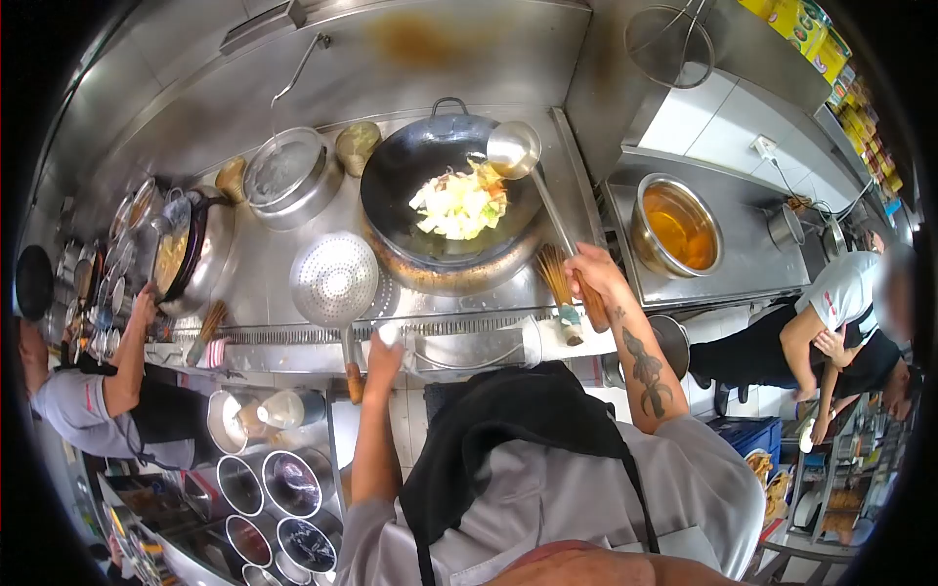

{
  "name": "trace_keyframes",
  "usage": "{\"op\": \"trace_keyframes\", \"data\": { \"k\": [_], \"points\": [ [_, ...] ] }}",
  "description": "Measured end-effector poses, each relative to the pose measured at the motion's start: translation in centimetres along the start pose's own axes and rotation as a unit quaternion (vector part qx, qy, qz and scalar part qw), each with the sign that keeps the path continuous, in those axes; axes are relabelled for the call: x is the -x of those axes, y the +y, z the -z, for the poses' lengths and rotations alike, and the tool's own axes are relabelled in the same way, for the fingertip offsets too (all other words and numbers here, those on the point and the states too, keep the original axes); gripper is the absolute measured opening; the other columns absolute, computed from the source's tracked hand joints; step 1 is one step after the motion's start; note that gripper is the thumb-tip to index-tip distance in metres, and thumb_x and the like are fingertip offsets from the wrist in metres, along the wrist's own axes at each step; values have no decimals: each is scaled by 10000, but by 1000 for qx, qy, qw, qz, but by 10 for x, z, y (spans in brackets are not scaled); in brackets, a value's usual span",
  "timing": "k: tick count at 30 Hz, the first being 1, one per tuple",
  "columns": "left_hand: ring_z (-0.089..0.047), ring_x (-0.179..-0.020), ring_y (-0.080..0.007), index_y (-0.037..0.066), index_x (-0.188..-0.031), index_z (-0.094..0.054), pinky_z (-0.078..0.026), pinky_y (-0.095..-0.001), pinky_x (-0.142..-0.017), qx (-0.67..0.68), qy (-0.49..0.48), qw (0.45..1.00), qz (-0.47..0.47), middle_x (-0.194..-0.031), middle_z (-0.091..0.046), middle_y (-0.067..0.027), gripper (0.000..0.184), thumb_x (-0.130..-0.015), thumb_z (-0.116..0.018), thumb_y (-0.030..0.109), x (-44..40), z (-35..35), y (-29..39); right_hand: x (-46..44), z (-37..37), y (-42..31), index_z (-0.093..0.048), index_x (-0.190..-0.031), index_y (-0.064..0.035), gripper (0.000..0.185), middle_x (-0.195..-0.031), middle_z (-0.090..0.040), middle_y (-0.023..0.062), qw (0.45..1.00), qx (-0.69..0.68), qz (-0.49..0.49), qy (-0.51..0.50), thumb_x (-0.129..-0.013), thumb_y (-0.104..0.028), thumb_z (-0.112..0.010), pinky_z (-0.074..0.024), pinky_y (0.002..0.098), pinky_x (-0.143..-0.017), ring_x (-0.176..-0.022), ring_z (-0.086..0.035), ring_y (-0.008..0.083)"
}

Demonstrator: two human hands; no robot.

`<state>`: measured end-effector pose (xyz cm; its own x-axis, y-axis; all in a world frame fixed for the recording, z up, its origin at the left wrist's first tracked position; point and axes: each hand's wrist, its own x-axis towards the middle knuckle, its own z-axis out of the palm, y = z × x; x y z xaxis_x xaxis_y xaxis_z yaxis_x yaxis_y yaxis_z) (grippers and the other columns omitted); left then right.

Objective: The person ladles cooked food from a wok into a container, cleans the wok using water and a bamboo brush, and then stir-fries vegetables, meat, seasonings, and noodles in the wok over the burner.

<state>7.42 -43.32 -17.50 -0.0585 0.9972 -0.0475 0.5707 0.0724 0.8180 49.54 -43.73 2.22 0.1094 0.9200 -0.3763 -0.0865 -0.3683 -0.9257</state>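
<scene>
My right hand [594, 272] is closed round the wooden handle of a ladle [513, 148]. The ladle's bowl hangs over the right part of a dark wok [396, 200], close to the food. Chopped pale green and yellow vegetables [459, 207] lie heaped in the wok. At the counter's front edge, my left hand [384, 361] is closed on a small white thing [389, 334], perhaps a folded cloth. Left of that hand, a perforated skimmer [334, 278] rests with its wooden handle over the edge. A bamboo brush [557, 283] lies beside my right hand.
A steel pot of orange liquid [681, 225] stands to the right. A lidded pot [285, 176] is left of the wok. At far left a co-worker [117, 400] stands at another wok [210, 244]; other people [821, 313] are at right. Several containers [293, 483] stand lower left.
</scene>
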Motion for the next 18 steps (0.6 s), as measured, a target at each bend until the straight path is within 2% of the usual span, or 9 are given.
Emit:
{"op": "trace_keyframes", "data": {
  "k": [1, 3, 6, 8, 9, 11, 14, 16, 18],
  "points": [
    [-644, -905, -292, -10, -1177, -510, -509, -363, -795, 180, -31, 974, 131, -1050, -641, -154, 380, -816, -559, 100, 4, 10, 21, -7, 4, 5, -568, -875, -27, 78, -636, -553, 50, 999, 25, 23, 5, -815, -76, -556, -411, 283, -433, -479, -532, 136],
    [-637, -852, -247, 36, -1143, -558, -521, -374, -754, 469, -69, 869, 142, -1011, -645, -101, 300, -882, -549, 184, 2, 11, 25, -25, 10, 23, -573, -943, -9, 157, -632, -563, 70, 995, 78, 66, 12, -812, -94, -564, -430, 305, -442, -492, -552, 154],
    [-633, -813, -235, 87, -1106, -579, -527, -372, -697, 612, -144, 749, 209, -977, -643, -93, 297, -935, -496, 316, -23, -5, 64, -48, -13, 40, -551, -1084, 14, 305, -649, -584, 102, 972, 211, 82, 66, -814, -123, -578, -467, 348, -480, -530, -583, 177],
    [-617, -811, -308, 144, -1062, -553, -508, -512, -705, 558, -130, 767, 289, -936, -633, -80, 443, -921, -426, 545, -39, -18, 137, -76, -33, 67, -546, -1080, 43, 268, -653, -574, 93, 955, 276, 90, 53, -841, -78, -537, -448, 318, -418, -450, -537, 176],
    [-598, -885, -339, 145, -1090, -528, -480, -575, -749, 563, -140, 775, 250, -985, -620, -90, 490, -907, -417, 586, -47, -31, 158, -85, -48, 84, -557, -1039, 9, 220, -653, -557, 69, 979, 175, 104, 29, -839, -82, -546, -446, 318, -416, -452, -531, 158],
    [-500, -1094, -305, 187, -1221, -478, -397, -594, -910, 622, -152, 695, 327, -1181, -542, -61, 474, -927, -398, 550, -77, -63, 166, -73, -77, 69, -556, -981, -6, 170, -660, -531, 40, 996, 73, -3, -47, -842, -104, -565, -438, 302, -414, -451, -516, 134],
    [-516, -988, -281, 171, -1170, -486, -445, -522, -838, 626, -129, 696, 327, -1088, -550, -71, 375, -934, -450, 460, -95, -84, 168, -47, -56, 63, -534, -944, -23, 130, -662, -511, 13, 981, 100, 1, -167, -845, -100, -567, -430, 277, -415, -448, -500, 119],
    [-562, -813, -241, 145, -1050, -516, -508, -458, -699, 614, -102, 730, 283, -943, -582, -60, 262, -922, -520, 373, -93, -83, 170, -17, -22, 41, -539, -1078, 8, 252, -653, -503, -5, 969, 130, 5, -209, -849, -96, -566, -434, 263, -429, -446, -497, 117],
    [-559, -765, -215, 146, -1021, -525, -506, -399, -639, 620, -134, 707, 313, -896, -582, -53, 191, -906, -560, 295, -115, -93, 145, 10, 5, 11, -491, -1224, 20, 401, -668, -535, 43, 952, 252, 35, -170, -843, -85, -557, -459, 280, -464, -519, -547, 136]
  ]
}}
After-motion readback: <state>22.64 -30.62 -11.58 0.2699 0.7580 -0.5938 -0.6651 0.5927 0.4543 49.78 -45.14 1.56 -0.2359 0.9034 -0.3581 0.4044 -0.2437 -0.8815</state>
